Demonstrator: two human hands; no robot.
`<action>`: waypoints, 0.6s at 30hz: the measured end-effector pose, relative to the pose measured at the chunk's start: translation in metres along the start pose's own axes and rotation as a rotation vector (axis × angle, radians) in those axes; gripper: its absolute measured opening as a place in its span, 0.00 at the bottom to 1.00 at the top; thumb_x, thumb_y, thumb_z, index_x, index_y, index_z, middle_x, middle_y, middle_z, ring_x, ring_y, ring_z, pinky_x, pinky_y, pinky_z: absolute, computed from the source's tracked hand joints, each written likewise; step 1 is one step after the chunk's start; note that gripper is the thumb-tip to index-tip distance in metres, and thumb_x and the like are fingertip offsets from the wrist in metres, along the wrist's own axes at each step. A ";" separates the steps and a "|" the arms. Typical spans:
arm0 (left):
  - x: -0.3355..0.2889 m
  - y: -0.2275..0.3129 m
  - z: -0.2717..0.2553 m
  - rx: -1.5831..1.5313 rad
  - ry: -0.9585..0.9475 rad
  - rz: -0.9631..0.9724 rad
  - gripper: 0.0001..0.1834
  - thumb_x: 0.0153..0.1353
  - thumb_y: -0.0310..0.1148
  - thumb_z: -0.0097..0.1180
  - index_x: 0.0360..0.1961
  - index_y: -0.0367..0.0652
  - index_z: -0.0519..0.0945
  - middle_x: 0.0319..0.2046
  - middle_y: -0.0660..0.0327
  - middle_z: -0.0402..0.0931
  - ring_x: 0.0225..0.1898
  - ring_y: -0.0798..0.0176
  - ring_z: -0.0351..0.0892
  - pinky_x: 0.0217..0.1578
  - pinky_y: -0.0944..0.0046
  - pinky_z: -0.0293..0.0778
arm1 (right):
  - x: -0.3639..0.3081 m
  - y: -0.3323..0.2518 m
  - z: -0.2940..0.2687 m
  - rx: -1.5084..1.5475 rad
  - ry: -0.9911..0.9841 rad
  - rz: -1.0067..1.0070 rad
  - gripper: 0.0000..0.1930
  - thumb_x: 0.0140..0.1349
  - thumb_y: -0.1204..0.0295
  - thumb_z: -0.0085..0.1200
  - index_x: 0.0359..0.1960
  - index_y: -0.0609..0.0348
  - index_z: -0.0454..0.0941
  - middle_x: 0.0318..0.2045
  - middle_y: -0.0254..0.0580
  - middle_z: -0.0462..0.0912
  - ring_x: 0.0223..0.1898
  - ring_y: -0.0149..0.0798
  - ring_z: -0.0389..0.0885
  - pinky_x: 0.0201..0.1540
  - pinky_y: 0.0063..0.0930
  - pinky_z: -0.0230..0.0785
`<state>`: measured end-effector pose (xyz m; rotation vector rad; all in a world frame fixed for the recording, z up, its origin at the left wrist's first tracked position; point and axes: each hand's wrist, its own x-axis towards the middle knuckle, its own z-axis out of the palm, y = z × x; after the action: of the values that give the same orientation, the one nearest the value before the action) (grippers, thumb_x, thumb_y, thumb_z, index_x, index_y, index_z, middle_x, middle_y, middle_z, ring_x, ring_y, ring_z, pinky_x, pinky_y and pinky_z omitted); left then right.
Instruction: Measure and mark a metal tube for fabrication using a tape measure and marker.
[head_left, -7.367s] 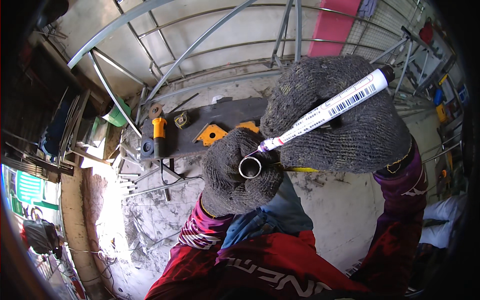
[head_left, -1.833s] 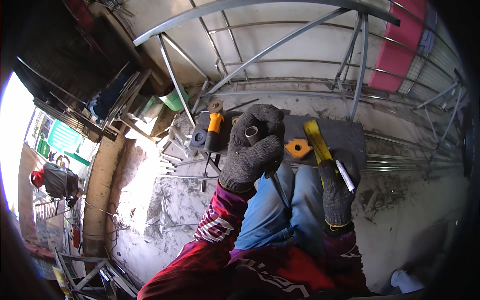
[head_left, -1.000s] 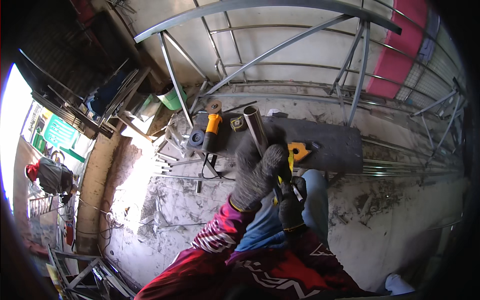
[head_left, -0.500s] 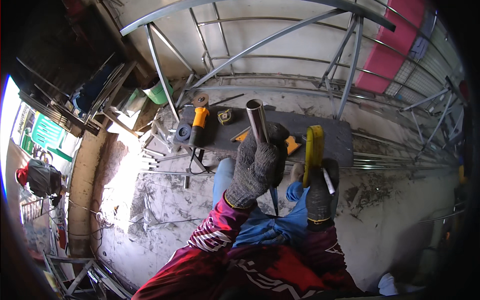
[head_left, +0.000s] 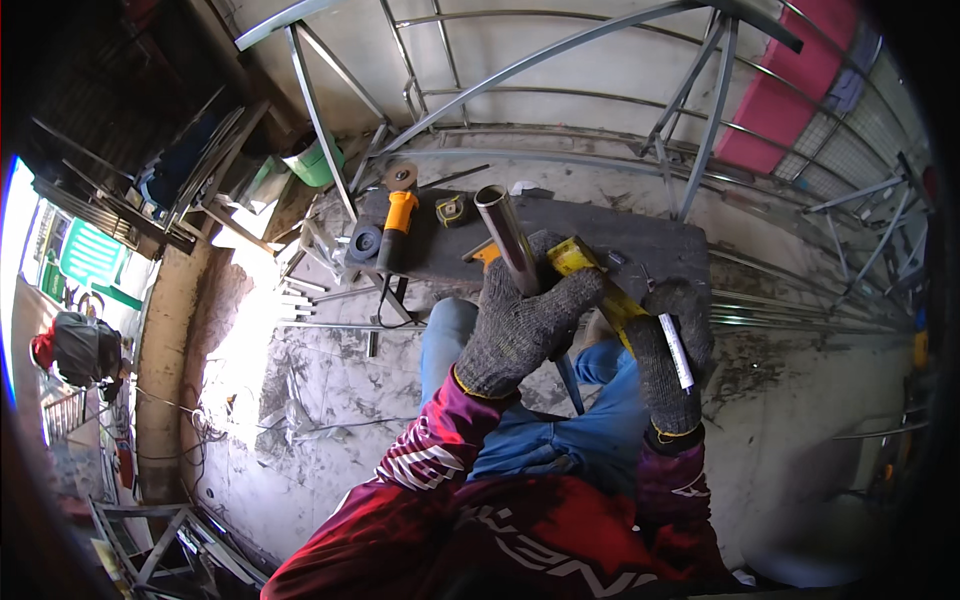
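Observation:
My gloved left hand point(head_left: 525, 325) is closed around a shiny metal pipe point(head_left: 507, 235), whose open end tilts up and away from me. In my gloved right hand point(head_left: 672, 355) is a yellow strip point(head_left: 620, 308) with dark marks, its far end lying close beside the pipe. Its exact kind is unclear. A white marker point(head_left: 676, 352) is also held against that hand's fingers. The left thumb reaches toward the strip; whether it touches is hard to tell. Behind the left hand, an orange-yellow tool point(head_left: 487, 253) is partly hidden on the dark bench point(head_left: 650, 240).
On the bench lie an orange angle grinder point(head_left: 397, 225), a dark round disc point(head_left: 365, 242) and a tape measure point(head_left: 451, 211). A metal frame point(head_left: 520, 70) stands beyond. Long metal tubes point(head_left: 770, 312) lie right, and another person point(head_left: 80, 348) is at far left.
The right hand has moved slightly right, and the yellow strip has swung from upright to slanting left toward the pipe. The pipe's top has tipped a little left. The marker shows more fully.

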<state>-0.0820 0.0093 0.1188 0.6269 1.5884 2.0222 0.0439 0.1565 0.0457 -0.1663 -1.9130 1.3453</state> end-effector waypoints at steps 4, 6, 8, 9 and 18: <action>0.000 -0.004 -0.008 -0.009 0.066 -0.052 0.11 0.63 0.34 0.64 0.40 0.38 0.81 0.23 0.66 0.77 0.17 0.76 0.72 0.16 0.73 0.65 | 0.022 -0.016 -0.004 -0.215 0.336 0.006 0.11 0.58 0.78 0.61 0.43 0.61 0.78 0.40 0.38 0.79 0.40 0.36 0.78 0.47 0.29 0.73; 0.002 -0.005 0.000 -0.034 0.077 -0.042 0.11 0.63 0.34 0.64 0.40 0.37 0.81 0.24 0.66 0.78 0.18 0.76 0.73 0.17 0.73 0.66 | 0.019 -0.026 -0.010 0.101 0.682 -0.020 0.09 0.61 0.74 0.58 0.42 0.62 0.78 0.37 0.40 0.80 0.37 0.38 0.79 0.40 0.33 0.76; 0.004 -0.007 0.011 -0.053 0.073 -0.034 0.11 0.63 0.34 0.64 0.40 0.37 0.81 0.25 0.66 0.78 0.19 0.76 0.74 0.19 0.72 0.67 | 0.006 -0.034 0.001 0.513 0.615 -0.187 0.11 0.61 0.73 0.59 0.42 0.66 0.78 0.34 0.43 0.81 0.35 0.41 0.80 0.37 0.39 0.78; 0.004 -0.009 0.014 -0.006 0.098 0.031 0.11 0.63 0.34 0.64 0.41 0.37 0.81 0.26 0.65 0.79 0.22 0.75 0.75 0.21 0.71 0.68 | 0.010 -0.040 0.015 0.690 0.378 -0.234 0.11 0.61 0.73 0.59 0.43 0.66 0.78 0.34 0.44 0.82 0.35 0.44 0.81 0.38 0.41 0.79; -0.028 -0.012 0.026 -0.415 0.247 0.162 0.23 0.65 0.26 0.56 0.60 0.36 0.70 0.51 0.52 0.78 0.48 0.59 0.81 0.50 0.61 0.79 | 0.018 -0.054 0.066 0.024 0.122 -0.438 0.19 0.63 0.64 0.62 0.50 0.64 0.78 0.46 0.52 0.83 0.48 0.52 0.82 0.53 0.48 0.75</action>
<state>-0.0434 0.0136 0.1110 0.3666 1.2114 2.5348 0.0052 0.0926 0.0917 0.1716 -1.7050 1.0372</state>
